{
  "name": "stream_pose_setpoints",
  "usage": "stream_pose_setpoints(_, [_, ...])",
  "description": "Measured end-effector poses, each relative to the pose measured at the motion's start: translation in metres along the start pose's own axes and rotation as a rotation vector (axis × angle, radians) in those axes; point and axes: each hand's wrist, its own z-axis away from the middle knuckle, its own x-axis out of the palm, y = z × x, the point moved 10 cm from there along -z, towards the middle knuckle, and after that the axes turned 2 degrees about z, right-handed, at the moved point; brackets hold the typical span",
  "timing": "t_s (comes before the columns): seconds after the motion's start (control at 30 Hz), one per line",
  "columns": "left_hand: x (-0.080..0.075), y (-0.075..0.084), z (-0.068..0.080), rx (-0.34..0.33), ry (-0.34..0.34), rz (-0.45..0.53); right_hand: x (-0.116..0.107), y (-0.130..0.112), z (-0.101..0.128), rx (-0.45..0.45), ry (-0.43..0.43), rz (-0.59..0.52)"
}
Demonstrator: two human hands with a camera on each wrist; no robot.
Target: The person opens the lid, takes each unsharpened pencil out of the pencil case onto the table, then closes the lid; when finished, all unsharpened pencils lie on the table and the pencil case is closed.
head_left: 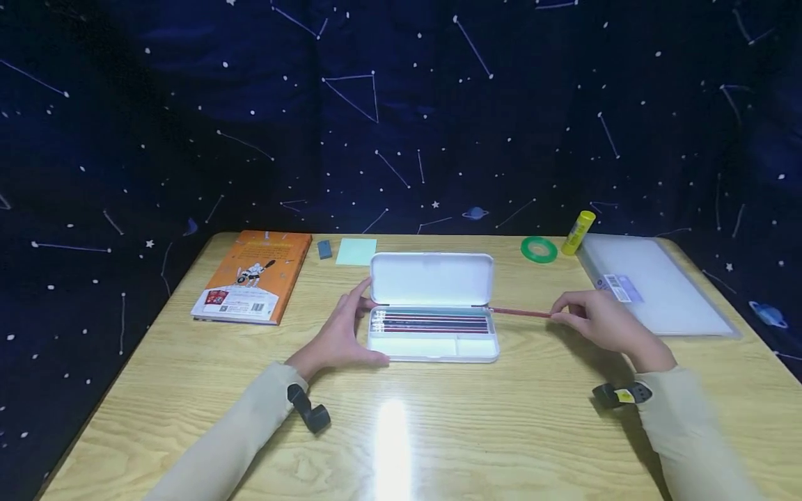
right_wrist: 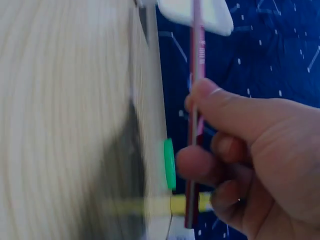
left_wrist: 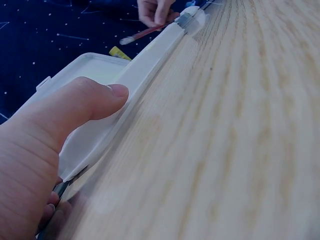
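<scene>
A white pencil case (head_left: pixel 410 347) lies on the table with its lid (head_left: pixel 432 280) raised. Several dark and red pencils (head_left: pixel 435 323) lie side by side in its long compartment; the two front compartments hold nothing. My left hand (head_left: pixel 343 334) grips the case's left end, thumb (left_wrist: pixel 100 102) on the front wall and fingers behind. To the right of the case, my right hand (head_left: pixel 598 323) pinches a red pencil (head_left: pixel 521 312) between thumb and fingers. That pencil lies nearly level, its pale eraser end pointing at the case's right edge, as the left wrist view also shows.
An orange book (head_left: pixel 263 275) lies at the left. Behind the case are a small dark-blue block (head_left: pixel 324 249) and pale green paper (head_left: pixel 356 252). Green tape (head_left: pixel 539 258), a yellow glue stick (head_left: pixel 578 233) and a translucent folder (head_left: pixel 664 292) lie at the right.
</scene>
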Motion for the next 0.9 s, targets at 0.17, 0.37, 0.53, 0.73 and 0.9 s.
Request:
stream_pose_setpoints(0.17, [-0.002,0.001,0.0,0.01,0.009,0.022,0.0,0.018,0.008,0.046,-0.078,0.034])
stream_pose_setpoints(0.37, [-0.002,-0.001,0.002,0.023,0.01,0.037,0.011,0.028,0.008,0.097,-0.127,0.049])
stream_pose_setpoints(0.53, [-0.001,-0.003,0.005,0.003,0.006,0.025,0.018,0.029,0.007,0.106,-0.124,0.038])
stream_pose_setpoints(0.73, [-0.002,0.0,0.004,-0.002,0.0,0.025,0.014,0.021,0.001,0.062,-0.044,-0.01])
stream_pose_setpoints(0.9, [0.0,0.0,0.002,0.0,-0.007,0.023,0.021,0.002,-0.013,0.075,-0.053,-0.089])
